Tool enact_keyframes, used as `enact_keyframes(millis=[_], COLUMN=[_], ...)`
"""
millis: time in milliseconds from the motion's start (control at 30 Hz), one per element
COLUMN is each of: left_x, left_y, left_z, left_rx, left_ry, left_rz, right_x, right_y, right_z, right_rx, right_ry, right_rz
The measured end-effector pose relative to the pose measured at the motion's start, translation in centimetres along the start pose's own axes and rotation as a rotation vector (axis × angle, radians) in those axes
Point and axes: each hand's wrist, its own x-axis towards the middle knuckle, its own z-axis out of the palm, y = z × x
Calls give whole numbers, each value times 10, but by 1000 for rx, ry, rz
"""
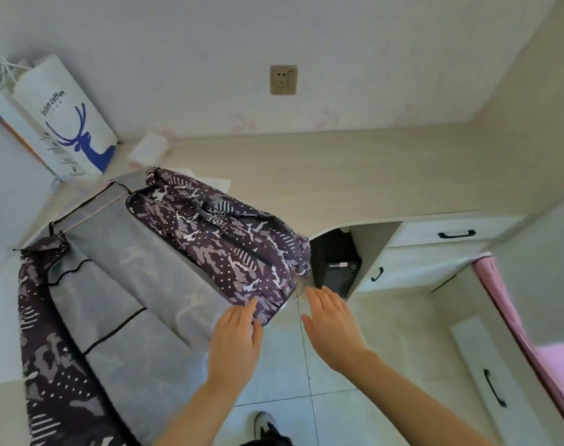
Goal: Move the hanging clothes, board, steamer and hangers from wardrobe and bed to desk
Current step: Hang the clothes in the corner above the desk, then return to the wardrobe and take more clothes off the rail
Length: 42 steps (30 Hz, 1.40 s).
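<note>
Both forearms reach in from the bottom edge, above a dark shoe (267, 428) on the pale tiled floor (338, 413). At the grip, the left hand (237, 341) lies flat with straight fingers, its fingertips (250, 309) touching the near hem of the purple patterned garment (229, 243); it pinches nothing. Just beside it at 3 o'clock, the right hand (330, 320) is spread and relaxed, holding nothing, apart from the cloth, with a thin clear edge, perhaps a hanger, just past its fingertips; I cannot tell what that is.

From the left hand toward 11 o'clock, the garment is bunched on the grey ironing board (129, 268), its near corner hanging past the board's rounded end. A second run of the same patterned fabric (49, 349) drapes off the board's left side toward 7 o'clock. The board rests on the light wood desk (354, 178), overhanging its front edge.

Beyond, at 12 to 2 o'clock, the desk top lies bare up to the wall with its socket (283, 79). At 10 o'clock a white paper bag with a blue deer (68, 123) leans in the corner. At 3 o'clock sit drawers with black handles (456, 234), a dark computer case (338, 268) in the knee space, and pink bedding (531, 349) at the right edge.
</note>
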Motion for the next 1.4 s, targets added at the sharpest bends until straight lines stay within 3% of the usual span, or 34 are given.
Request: enact_keyframes(millis=[267,600,867,1100,1400], left_x=[-21,-113,-175,-170,-122], left_y=[121,279,391,470,570], left_z=[52,134,185,222,279], left_rx=[-54,-67,-105,-64,-116], left_ry=[-141,-321,-453,-472,-521], left_rz=[304,546,740,890,860], right_x=[-120,-296,-421,-458,-452], right_y=[96,219,289,341,449], right_z=[-6,-1,7,2,-15], right_rx=[20,-27,68,147,120], right_ry=[27,168,155,184,226], right_rz=[248,527,769,915,1005])
